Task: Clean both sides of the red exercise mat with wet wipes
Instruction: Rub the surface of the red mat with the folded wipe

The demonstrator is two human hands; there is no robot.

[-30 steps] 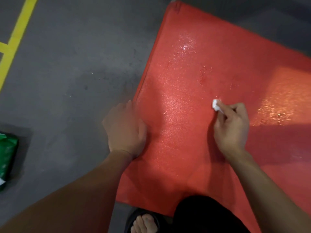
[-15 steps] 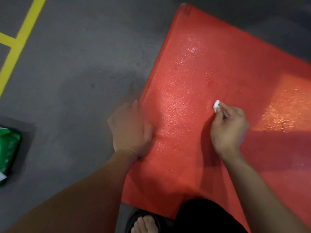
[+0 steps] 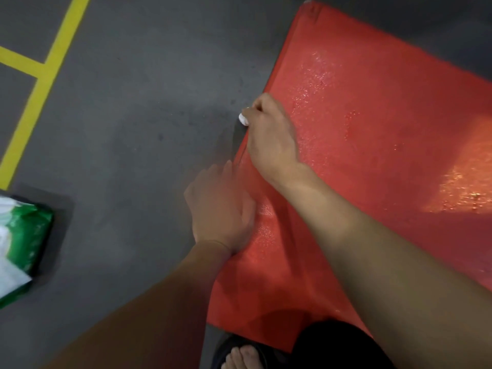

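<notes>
The left hand (image 3: 221, 209) lay flat, palm down, fingers straight and close together, pointing toward one o'clock. Its forearm ran back toward seven o'clock, bare to the edge of the view. The right hand (image 3: 271, 137) sat at one o'clock from the left hand, just beyond its fingertips and apart from them. Its fingers were curled under into a loose fist, knuckles up, pinching a small white wad at the ten o'clock end of the fist. The right wrist bent slightly, and the bare forearm stretched back toward four o'clock. A bare foot (image 3: 241, 358) in a dark sandal showed at six o'clock.
</notes>
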